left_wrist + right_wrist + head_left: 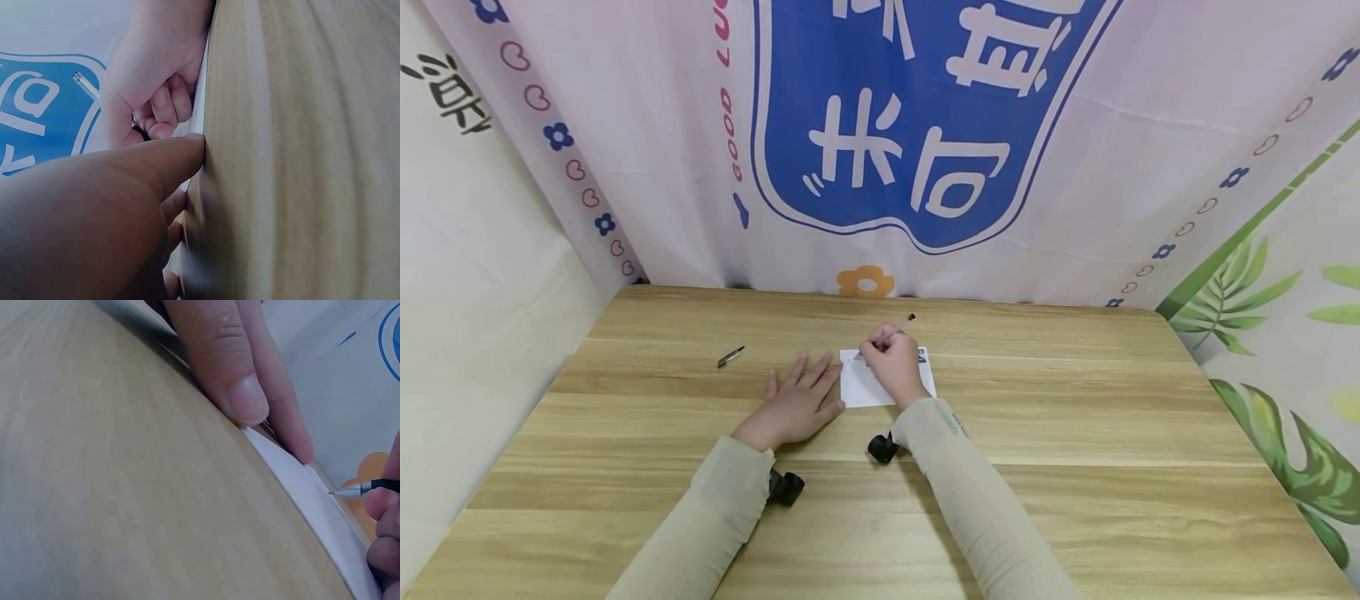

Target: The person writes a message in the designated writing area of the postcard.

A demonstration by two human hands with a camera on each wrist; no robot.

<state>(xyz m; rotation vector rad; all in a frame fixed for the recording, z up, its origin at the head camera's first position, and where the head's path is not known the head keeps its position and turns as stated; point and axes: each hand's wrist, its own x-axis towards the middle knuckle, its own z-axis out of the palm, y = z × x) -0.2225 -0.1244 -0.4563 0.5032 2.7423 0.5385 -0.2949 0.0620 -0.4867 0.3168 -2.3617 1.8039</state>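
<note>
Right fingers pinching slanted pen, pointing lower left at paper, left fingers spread

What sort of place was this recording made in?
Probably a makeshift indoor recording corner: a wood-grain table stands before a printed cloth backdrop with a big blue badge, leaf-patterned covering closes the right side, and the person wears a small black camera at each wrist.
</note>
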